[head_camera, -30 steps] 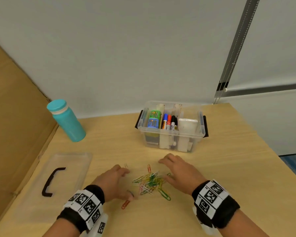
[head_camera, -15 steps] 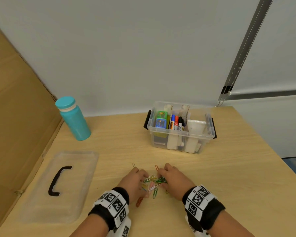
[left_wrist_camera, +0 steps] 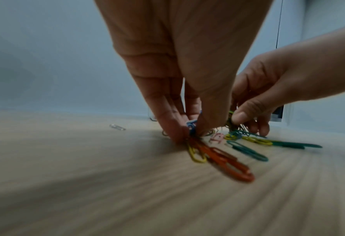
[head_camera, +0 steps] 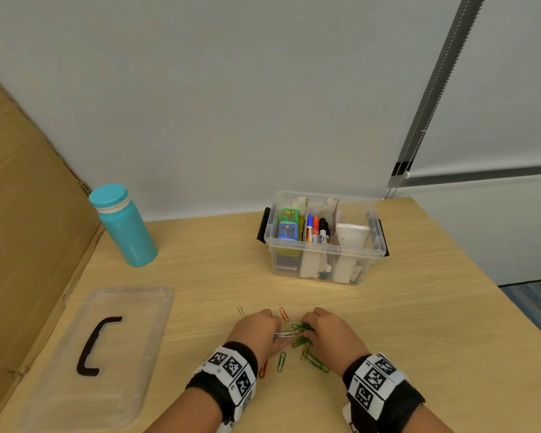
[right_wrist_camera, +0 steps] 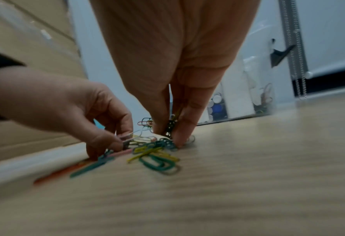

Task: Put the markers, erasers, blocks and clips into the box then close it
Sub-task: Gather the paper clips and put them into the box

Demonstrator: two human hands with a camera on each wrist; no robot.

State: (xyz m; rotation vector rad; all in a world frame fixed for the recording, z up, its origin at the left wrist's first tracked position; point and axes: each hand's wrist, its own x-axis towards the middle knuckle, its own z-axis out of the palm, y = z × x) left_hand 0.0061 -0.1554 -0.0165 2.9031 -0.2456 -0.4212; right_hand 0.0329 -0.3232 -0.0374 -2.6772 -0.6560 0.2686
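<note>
We gather the paper clips [head_camera: 295,337] on the table [head_camera: 419,323], in front of the open box [head_camera: 324,235]. Our left hand [head_camera: 256,331] pinches a small bunch and our right hand [head_camera: 330,335] pinches another. Loose clips lie beside both hands; tangled ones may slip from these thin pinches on the lift, and two strays [head_camera: 283,314] near the fingertips could be missed. The lid [head_camera: 138,307] lies off to the left.

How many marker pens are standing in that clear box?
3 that I can make out, side by side in the middle compartment of the box: blue-capped marker, red-capped marker, black-capped marker. Others may be hidden behind them.
</note>
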